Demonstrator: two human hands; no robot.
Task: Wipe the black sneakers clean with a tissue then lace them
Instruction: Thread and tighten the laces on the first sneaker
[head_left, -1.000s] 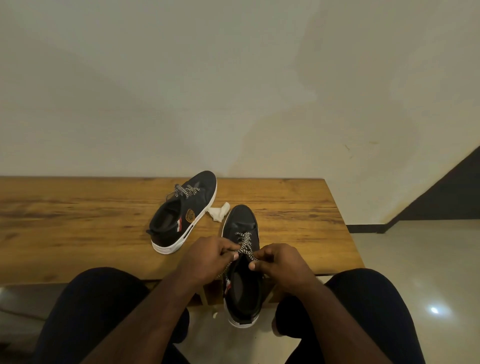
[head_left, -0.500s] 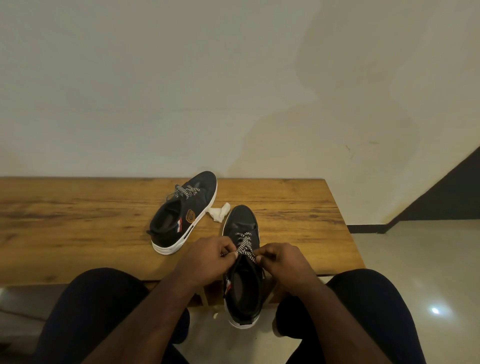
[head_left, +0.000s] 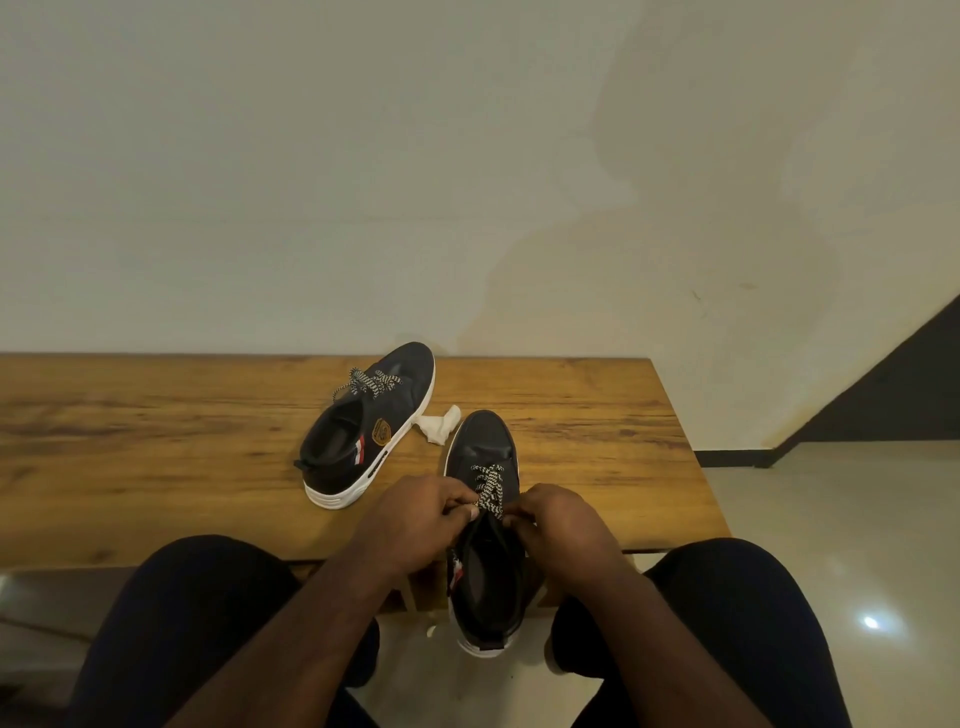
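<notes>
Your left hand (head_left: 415, 519) and right hand (head_left: 558, 525), pinching the lace (head_left: 487, 488), have drawn closer; near sneaker (head_left: 483, 447) lacing nears completion.

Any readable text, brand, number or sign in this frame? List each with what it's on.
None can be read.
Badge on the side of the far sneaker: a brown shield patch with dark marks, too small and blurred to read.
Stripes beside it: red and white bands, no lettering.
Near sneaker, laces, tissue, table and wall: no text visible.
</notes>
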